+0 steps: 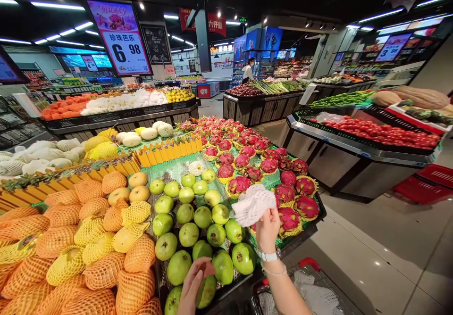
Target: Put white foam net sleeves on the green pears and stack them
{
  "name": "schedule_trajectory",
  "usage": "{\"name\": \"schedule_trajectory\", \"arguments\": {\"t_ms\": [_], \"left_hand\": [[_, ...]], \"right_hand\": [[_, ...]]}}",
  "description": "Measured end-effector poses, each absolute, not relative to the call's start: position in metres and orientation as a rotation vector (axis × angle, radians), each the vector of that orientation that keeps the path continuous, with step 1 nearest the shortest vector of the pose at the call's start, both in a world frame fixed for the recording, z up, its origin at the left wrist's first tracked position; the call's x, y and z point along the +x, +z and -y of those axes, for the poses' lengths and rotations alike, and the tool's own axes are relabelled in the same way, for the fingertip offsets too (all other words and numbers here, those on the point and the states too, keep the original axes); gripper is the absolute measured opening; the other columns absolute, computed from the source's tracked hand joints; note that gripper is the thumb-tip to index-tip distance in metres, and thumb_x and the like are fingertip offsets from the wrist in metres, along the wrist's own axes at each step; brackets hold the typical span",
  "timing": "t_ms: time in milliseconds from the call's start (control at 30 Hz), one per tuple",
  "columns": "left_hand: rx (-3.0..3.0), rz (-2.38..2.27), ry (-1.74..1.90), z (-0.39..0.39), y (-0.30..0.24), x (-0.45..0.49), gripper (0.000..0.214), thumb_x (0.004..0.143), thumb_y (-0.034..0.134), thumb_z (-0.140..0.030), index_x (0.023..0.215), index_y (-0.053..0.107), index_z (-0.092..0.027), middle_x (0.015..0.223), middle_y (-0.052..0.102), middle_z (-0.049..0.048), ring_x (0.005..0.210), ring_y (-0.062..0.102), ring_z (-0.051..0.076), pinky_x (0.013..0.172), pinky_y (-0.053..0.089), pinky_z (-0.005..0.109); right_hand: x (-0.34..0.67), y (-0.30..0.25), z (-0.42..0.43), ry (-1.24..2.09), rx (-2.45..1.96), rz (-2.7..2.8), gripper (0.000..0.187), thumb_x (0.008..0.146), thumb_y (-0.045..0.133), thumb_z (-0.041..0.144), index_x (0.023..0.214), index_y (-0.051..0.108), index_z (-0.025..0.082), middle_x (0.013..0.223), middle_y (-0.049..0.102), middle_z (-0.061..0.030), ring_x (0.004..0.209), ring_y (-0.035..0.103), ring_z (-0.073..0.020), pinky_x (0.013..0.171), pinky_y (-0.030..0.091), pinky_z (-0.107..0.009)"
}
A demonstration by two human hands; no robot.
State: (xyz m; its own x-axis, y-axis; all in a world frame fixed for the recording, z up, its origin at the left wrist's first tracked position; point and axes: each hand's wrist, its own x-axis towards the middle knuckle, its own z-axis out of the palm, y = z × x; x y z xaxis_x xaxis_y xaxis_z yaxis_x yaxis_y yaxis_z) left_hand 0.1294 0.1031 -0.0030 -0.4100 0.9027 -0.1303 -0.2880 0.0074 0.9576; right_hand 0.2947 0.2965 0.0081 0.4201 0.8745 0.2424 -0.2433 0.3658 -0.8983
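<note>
My right hand pinches a crumpled white foam net sleeve, raised over the near right part of the fruit display. My left hand is low at the front, its fingers curled over the top of a green guava. Part of its grip is hidden. More green guavas lie in loose rows on the dark mat around and beyond it, bare of sleeves. One white-netted fruit sits at the back of these rows.
Orange- and yellow-netted fruit is heaped on the left. Dragon fruit fills the right side. Below my right arm is a basket with white foam nets. Other produce stands and a person are farther off.
</note>
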Motion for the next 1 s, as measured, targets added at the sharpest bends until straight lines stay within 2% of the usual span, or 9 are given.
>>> {"name": "schedule_trajectory", "arguments": {"t_ms": [133,267,367,467,567,700,800,867,1000], "left_hand": [[0.838,-1.116,1.682,-0.121,0.027,0.141,0.069,0.069,0.068,-0.075,0.111,0.071,-0.02,0.106,0.07,0.013,0.105,0.062,0.034,0.095,0.049,0.044],[0.954,-1.262,1.697,-0.129,0.049,0.142,0.058,0.075,0.069,-0.065,0.114,0.067,-0.022,0.114,0.066,0.0112,0.112,0.057,0.032,0.102,0.045,0.042],[1.046,-1.487,1.64,-0.129,0.054,0.139,0.04,0.078,0.068,-0.059,0.097,0.071,-0.023,0.107,0.063,0.0104,0.111,0.054,0.031,0.102,0.043,0.041],[1.073,-1.561,1.629,-0.127,0.049,0.138,0.038,0.078,0.066,-0.06,0.081,0.072,-0.023,0.106,0.062,0.0123,0.111,0.052,0.032,0.104,0.041,0.042],[0.972,-1.576,1.627,-0.126,0.041,0.141,0.033,0.077,0.069,-0.054,0.087,0.072,-0.022,0.101,0.065,0.0111,0.105,0.055,0.031,0.1,0.043,0.04],[0.957,-1.632,1.612,-0.122,0.035,0.145,0.037,0.067,0.079,-0.041,0.097,0.071,-0.022,0.098,0.067,0.0083,0.1,0.057,0.029,0.092,0.046,0.036],[0.978,-1.665,1.719,-0.12,0.036,0.145,0.03,0.069,0.076,-0.041,0.089,0.069,-0.02,0.091,0.065,0.0068,0.092,0.058,0.026,0.084,0.047,0.033],[0.951,-1.693,1.829,-0.117,0.036,0.143,0.027,0.071,0.076,-0.042,0.081,0.064,-0.02,0.086,0.063,0.0047,0.088,0.058,0.023,0.082,0.047,0.032],[0.817,-1.647,1.965,-0.106,0.033,0.136,0.04,0.068,0.078,-0.054,0.066,0.054,-0.023,0.076,0.06,0.0026,0.088,0.059,0.023,0.088,0.048,0.034]], "right_hand": [[0.286,0.009,-0.246,0.918,-0.787,1.077,0.018,0.07,0.07,0.029,0.086,0.065,0.022,0.071,0.067,0.0007,0.059,0.06,-0.0152,0.057,0.05,-0.025],[0.288,0.019,-0.223,1.001,-0.591,1.339,0.014,0.071,0.073,0.03,0.083,0.068,0.023,0.077,0.073,-0.0031,0.069,0.068,-0.021,0.063,0.056,-0.03],[0.292,0.028,-0.221,1.084,-0.511,1.413,0.008,0.076,0.073,0.027,0.081,0.067,0.024,0.082,0.076,-0.0049,0.076,0.072,-0.022,0.067,0.058,-0.031],[0.292,0.032,-0.22,1.179,-0.459,1.428,0.007,0.079,0.073,0.025,0.08,0.066,0.026,0.087,0.076,-0.0054,0.078,0.073,-0.022,0.068,0.059,-0.033],[0.288,0.03,-0.218,1.218,-0.445,1.394,0.011,0.08,0.074,0.027,0.076,0.063,0.026,0.085,0.074,-0.004,0.075,0.072,-0.0211,0.066,0.059,-0.033],[0.283,0.03,-0.212,1.286,-0.414,1.503,0.016,0.082,0.07,0.029,0.069,0.061,0.025,0.078,0.07,-0.002,0.072,0.069,-0.0197,0.068,0.058,-0.034],[0.283,0.031,-0.21,1.278,-0.384,1.551,0.008,0.081,0.067,0.021,0.075,0.064,0.027,0.077,0.068,-0.0002,0.073,0.068,-0.0185,0.076,0.058,-0.035],[0.284,0.031,-0.211,1.199,-0.446,1.537,0.014,0.077,0.065,0.014,0.081,0.066,0.027,0.079,0.068,0.0,0.074,0.067,-0.0177,0.077,0.057,-0.033],[0.284,0.024,-0.219,1.094,-0.634,1.491,0.019,0.071,0.063,0.01,0.082,0.065,0.025,0.082,0.068,-0.0013,0.078,0.066,-0.0191,0.07,0.054,-0.029]]}}
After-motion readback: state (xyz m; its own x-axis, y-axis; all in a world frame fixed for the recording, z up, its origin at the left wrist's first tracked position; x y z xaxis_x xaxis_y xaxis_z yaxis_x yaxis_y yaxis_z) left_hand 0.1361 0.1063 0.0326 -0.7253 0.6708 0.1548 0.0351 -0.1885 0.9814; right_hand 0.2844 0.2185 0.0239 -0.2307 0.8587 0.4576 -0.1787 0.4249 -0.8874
